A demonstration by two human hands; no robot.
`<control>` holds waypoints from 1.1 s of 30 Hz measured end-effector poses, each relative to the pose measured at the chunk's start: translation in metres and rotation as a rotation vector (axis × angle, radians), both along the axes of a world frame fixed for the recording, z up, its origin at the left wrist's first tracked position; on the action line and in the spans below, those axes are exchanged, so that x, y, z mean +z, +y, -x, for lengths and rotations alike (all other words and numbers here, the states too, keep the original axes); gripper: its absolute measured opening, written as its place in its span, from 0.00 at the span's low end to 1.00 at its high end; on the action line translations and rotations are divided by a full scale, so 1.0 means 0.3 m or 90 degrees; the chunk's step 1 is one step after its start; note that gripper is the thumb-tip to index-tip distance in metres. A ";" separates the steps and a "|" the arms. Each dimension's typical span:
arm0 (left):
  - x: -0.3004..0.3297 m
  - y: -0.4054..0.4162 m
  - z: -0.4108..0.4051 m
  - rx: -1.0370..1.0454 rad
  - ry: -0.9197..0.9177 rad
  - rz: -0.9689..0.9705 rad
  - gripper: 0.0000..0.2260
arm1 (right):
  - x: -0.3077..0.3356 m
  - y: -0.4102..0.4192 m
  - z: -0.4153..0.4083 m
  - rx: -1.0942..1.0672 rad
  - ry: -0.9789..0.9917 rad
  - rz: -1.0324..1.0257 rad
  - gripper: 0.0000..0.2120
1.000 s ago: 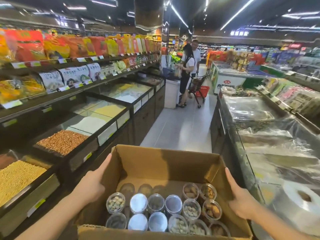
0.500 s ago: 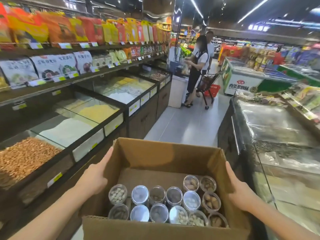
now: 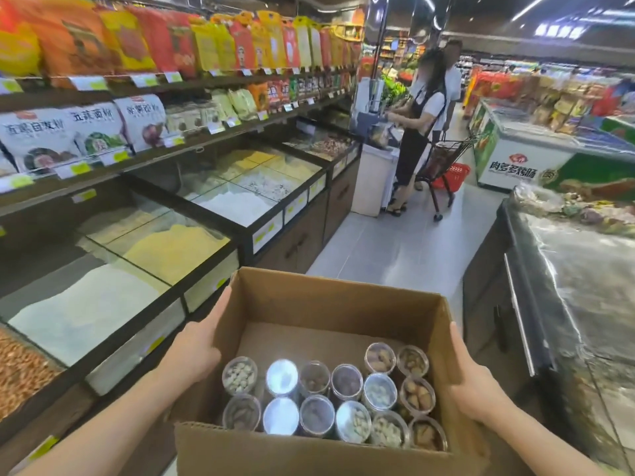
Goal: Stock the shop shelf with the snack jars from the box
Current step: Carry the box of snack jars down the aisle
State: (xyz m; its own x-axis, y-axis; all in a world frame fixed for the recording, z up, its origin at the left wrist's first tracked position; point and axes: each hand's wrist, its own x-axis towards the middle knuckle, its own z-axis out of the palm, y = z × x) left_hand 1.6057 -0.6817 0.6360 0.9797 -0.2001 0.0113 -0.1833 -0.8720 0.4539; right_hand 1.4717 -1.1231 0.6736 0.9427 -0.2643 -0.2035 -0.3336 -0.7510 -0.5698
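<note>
left hand [image 3: 192, 348] flat against box [image 3: 330, 304] wall at 9 o'clock, right hand [image 3: 476, 389] at 3 o'clock, fingers straight, pressing inward. snack jars [image 3: 330, 400] upright inside, between palms, toward 6 o'clock. step: carrying box down aisle. next, likely: reach shelf [image 3: 178, 149] at 10 o'clock, set box down level.

snack jars [image 3: 330, 400] in box [image 3: 330, 304], shelf [image 3: 144, 159] left, freezer [image 3: 584, 286] right
</note>
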 end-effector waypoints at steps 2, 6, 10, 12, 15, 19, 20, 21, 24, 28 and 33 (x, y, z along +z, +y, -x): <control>-0.033 -0.045 -0.094 0.022 0.002 -0.010 0.55 | -0.006 -0.046 -0.143 0.049 -0.009 -0.024 0.53; -0.094 -0.137 -0.259 0.095 0.026 -0.034 0.55 | -0.109 -0.195 -0.466 0.138 -0.031 0.001 0.54; -0.133 -0.240 -0.388 0.179 0.052 -0.017 0.55 | -0.211 -0.324 -0.809 0.192 -0.031 0.028 0.48; -0.153 -0.298 -0.429 0.238 0.059 0.004 0.54 | -0.233 -0.358 -0.961 0.210 -0.036 0.042 0.45; -0.187 -0.360 -0.493 0.293 0.067 0.030 0.52 | -0.269 -0.384 -1.185 0.255 -0.015 0.073 0.47; -0.258 -0.414 -0.568 0.369 0.087 0.057 0.52 | -0.356 -0.387 -1.455 0.292 0.025 0.063 0.45; -0.284 -0.421 -0.591 0.389 0.095 0.057 0.52 | -0.387 -0.382 -1.522 0.301 0.039 0.065 0.45; -0.311 -0.426 -0.616 0.408 0.101 0.058 0.52 | -0.409 -0.369 -1.580 0.316 0.053 0.073 0.46; -0.411 -0.424 -0.696 0.457 0.121 0.078 0.53 | -0.481 -0.321 -1.724 0.353 0.078 0.081 0.47; -0.535 -0.418 -0.804 0.515 0.150 0.114 0.52 | -0.583 -0.244 -1.894 0.364 0.102 0.102 0.48; -0.691 -0.419 -0.914 0.604 0.198 0.140 0.47 | -0.740 -0.156 -2.083 0.382 0.153 0.111 0.44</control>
State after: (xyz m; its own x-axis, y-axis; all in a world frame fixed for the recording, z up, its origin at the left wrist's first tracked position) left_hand 1.8800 -0.8074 0.4288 0.6989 0.6355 -0.3281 0.6930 -0.4883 0.5305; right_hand 2.0966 -1.1698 0.4517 0.8704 0.2436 -0.4278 0.0682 -0.9203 -0.3853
